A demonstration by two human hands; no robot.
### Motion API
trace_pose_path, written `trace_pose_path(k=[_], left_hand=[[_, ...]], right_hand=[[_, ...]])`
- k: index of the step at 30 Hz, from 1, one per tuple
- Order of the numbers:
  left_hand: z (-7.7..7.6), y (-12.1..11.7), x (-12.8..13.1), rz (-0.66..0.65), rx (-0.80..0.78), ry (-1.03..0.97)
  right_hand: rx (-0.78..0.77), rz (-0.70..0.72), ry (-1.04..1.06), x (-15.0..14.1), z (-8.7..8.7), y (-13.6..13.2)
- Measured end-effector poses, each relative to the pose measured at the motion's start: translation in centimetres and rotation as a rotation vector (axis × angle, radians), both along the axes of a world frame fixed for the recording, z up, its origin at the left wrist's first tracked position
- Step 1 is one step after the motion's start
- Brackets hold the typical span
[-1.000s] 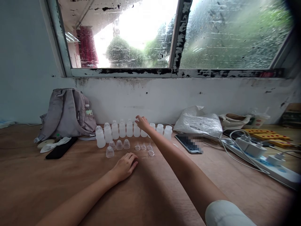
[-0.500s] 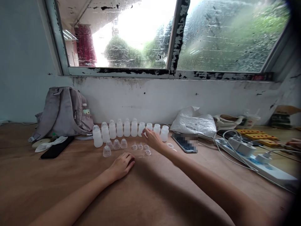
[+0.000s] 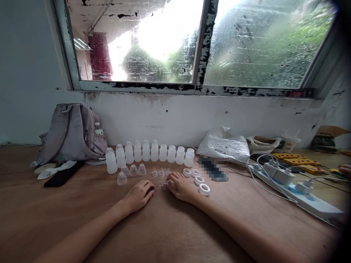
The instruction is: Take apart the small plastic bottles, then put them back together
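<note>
My left hand rests on the wooden table, its fingers loosely stretched and holding nothing. Near it sit several clear dome caps. My right hand is low over the table with its fingers curled at a clear bottle nipple, which is partly hidden by them. Just behind stand a few more clear nipples. To the right of that hand lie several white rings. A row of frosted baby bottles lines the back, those on the left capped and those on the right uncapped.
A grey backpack leans at the back left, with a black phone-like slab before it. On the right are another phone, a plastic bag and a power strip with cables. Another person's hand shows at the right edge.
My right hand has come back from the bottle row, down to the front nipple, uncovering the white rings. My left hand stays on the table. The view has shifted slightly.
</note>
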State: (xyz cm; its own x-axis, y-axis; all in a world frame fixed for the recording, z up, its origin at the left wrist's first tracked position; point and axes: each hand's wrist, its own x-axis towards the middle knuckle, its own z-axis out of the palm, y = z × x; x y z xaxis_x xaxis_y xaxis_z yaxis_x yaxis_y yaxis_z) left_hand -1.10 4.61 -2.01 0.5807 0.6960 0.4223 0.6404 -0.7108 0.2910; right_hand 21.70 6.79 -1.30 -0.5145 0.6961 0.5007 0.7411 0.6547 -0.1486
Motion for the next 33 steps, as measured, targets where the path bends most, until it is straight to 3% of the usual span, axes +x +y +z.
trace_pose_path(k=[4,7,10,16,20,22,28,33], left_hand=[[-0.1,0.1,0.0,0.001,-0.010,0.004],[-0.1,0.1,0.0,-0.002,-0.011,0.001],[-0.1,0.2,0.0,-0.010,-0.010,0.002],[0.2,0.1,0.1,-0.006,-0.024,-0.005],[0.4,-0.1,0.2,-0.006,-0.021,-0.002],[0.4,-0.2,0.1,-0.006,-0.022,0.001],[0.3,0.4,0.7,0.002,-0.030,-0.049],[0.3,2.4,3.9,0.026,-0.100,-0.277]], right_hand=[[0.111,-0.273,-0.051,2.0,1.4,1.3],[0.101,-0.507,-0.138,4.0,1.9,2.6],[0.027,-0.581,-0.187,5.3,1.6,3.2],[0.050,-0.424,-0.100,3.8,1.3,2.5],[0.138,-0.028,0.219,1.4,1.1,0.7],[0.104,0.098,0.214,0.4,0.6,-0.2],[-0.108,0.098,0.101,-0.4,-0.6,-0.8],[-0.159,0.111,0.143,-0.3,-0.9,0.0]])
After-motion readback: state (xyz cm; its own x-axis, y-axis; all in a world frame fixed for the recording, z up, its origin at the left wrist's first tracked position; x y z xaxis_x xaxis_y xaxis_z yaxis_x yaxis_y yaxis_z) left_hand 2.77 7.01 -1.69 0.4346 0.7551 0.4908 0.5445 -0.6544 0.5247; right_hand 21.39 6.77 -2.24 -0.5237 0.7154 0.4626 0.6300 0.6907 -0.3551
